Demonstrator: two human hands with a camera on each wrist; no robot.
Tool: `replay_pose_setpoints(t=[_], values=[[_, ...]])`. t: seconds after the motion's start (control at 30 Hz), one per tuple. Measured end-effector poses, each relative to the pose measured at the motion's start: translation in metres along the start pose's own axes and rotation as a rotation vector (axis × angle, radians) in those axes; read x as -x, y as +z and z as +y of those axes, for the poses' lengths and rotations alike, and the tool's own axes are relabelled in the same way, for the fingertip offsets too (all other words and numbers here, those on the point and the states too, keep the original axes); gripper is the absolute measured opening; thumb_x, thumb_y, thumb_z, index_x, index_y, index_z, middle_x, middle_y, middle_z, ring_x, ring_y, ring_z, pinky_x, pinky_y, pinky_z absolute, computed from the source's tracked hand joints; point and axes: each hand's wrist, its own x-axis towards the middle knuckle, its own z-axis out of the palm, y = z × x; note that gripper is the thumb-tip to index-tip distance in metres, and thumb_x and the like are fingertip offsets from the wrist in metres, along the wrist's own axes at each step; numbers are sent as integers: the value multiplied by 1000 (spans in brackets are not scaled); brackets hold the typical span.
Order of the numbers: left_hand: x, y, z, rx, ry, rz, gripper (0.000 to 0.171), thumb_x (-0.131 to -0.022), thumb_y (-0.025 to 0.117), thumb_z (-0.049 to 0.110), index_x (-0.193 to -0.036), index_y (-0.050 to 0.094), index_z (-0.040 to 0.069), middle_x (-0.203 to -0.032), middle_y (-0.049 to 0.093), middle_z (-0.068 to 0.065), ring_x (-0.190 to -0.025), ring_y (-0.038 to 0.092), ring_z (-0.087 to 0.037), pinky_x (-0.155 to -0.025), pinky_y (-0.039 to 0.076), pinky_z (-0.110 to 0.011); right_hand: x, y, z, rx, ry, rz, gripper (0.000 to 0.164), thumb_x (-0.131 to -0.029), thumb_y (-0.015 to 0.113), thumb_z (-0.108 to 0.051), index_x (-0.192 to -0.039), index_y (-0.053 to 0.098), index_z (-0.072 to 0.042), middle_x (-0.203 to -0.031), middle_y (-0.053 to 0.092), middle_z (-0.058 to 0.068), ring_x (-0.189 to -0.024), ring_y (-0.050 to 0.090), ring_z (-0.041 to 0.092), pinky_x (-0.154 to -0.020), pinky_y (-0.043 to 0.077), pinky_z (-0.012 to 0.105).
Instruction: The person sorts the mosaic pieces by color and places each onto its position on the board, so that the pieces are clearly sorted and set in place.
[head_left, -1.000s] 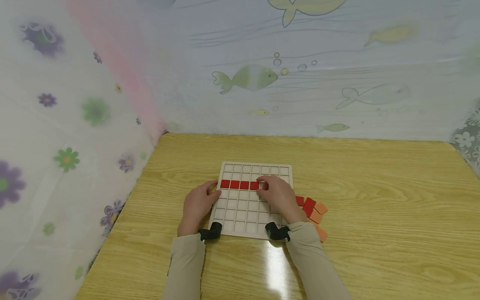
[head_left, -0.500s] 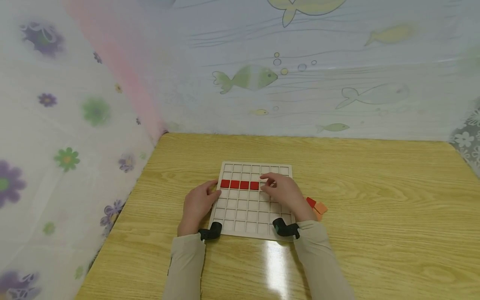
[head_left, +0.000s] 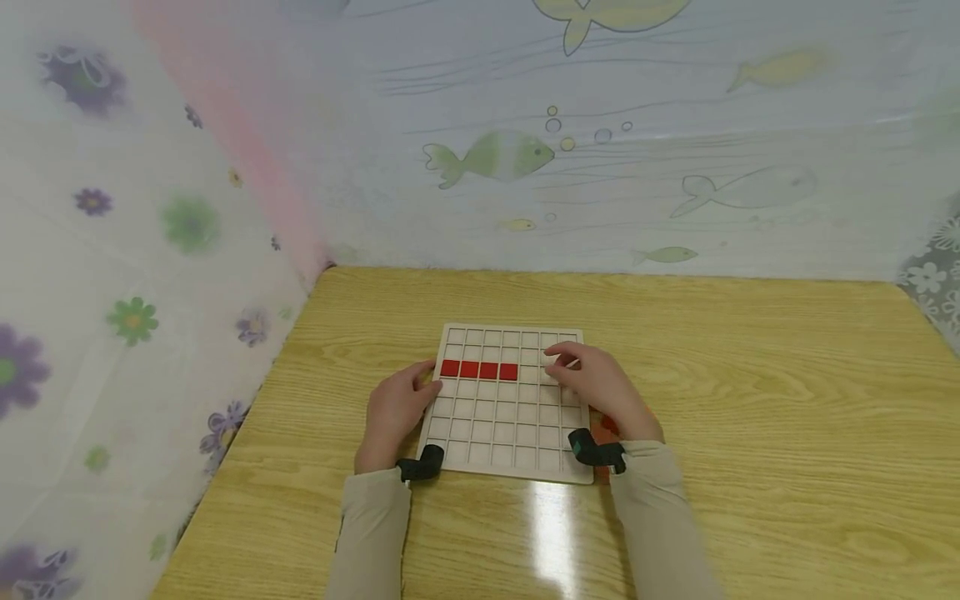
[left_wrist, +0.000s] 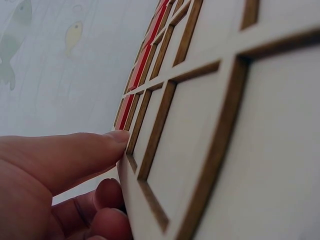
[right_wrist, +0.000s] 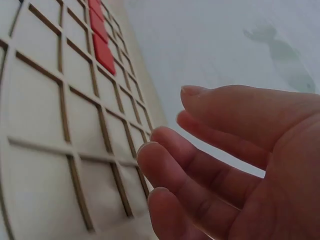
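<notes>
A pale wooden grid board (head_left: 483,432) lies on the table, with a row of red square tiles (head_left: 469,369) set in its cells from the left edge. At that edge, my left hand (head_left: 393,412) holds the board. The left wrist view shows its thumb (left_wrist: 107,142) on the rim and its fingers curled against the side. Over the board's right part hovers my right hand (head_left: 600,379), fingers loosely bent and apart. Nothing sits between its thumb and fingers (right_wrist: 165,162) in the right wrist view.
Loose red and orange tiles (head_left: 606,429) lie just right of the board, mostly hidden by my right wrist. The wood-grain table (head_left: 765,417) meets patterned sheets at its back and left. Black wrist cameras (head_left: 596,450) sit above both cuffs.
My right hand has moved right, away from the last red tile in the row, and now covers most of the loose tiles. The left hand and the board have stayed in place.
</notes>
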Motion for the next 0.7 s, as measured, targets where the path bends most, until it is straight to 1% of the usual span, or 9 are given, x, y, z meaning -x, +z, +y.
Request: replay_pose_setpoints(t=[0.17,0.3,0.4,0.47,0.6,0.7], values=[[-1,1,1,0,10,2,39,-85,60,33,-122,57,20,-66,50,4,-50,43,-13,-47,32,-27,10,-19,12,-78,59,20,37,-88,56,-31,-121,54,-14,-104,57,5,-85,56,20,-67,45,32],[-1,1,2,0,10,0,39,-85,60,33,-122,57,20,-67,50,4,-51,43,-13,-48,32,-28,18,-30,22,-62,84,47,37,-88,56,-31,-120,54,-14,-104,56,5,-86,55,21,-67,44,32],[-1,0,2,3,4,-4,39,-85,59,33,-122,57,21,-67,50,3,-51,43,-13,-48,32,-28,22,-35,28,-34,78,55,37,-88,55,-30,-121,54,-12,-102,57,7,-84,56,21,-67,44,33],[-2,1,1,4,2,-7,39,-85,59,33,-122,57,21,-67,50,3,-52,43,-13,-48,32,-28,24,-36,31,-24,78,63,37,-88,55,-30,-120,54,-11,-101,58,7,-84,56,21,-70,44,34],[-1,2,-1,10,4,-4,39,-85,59,33,-122,57,22,-66,50,3,-51,43,-14,-48,32,-28,31,-38,36,-2,77,78,37,-88,56,-29,-118,55,-8,-102,59,9,-90,55,23,-78,43,39],[-1,1,-2,14,5,-3,39,-85,59,33,-122,56,21,-66,50,3,-51,42,-14,-48,32,-28,37,-39,39,5,83,82,37,-87,58,-30,-117,56,-8,-102,59,8,-94,54,24,-81,42,40]])
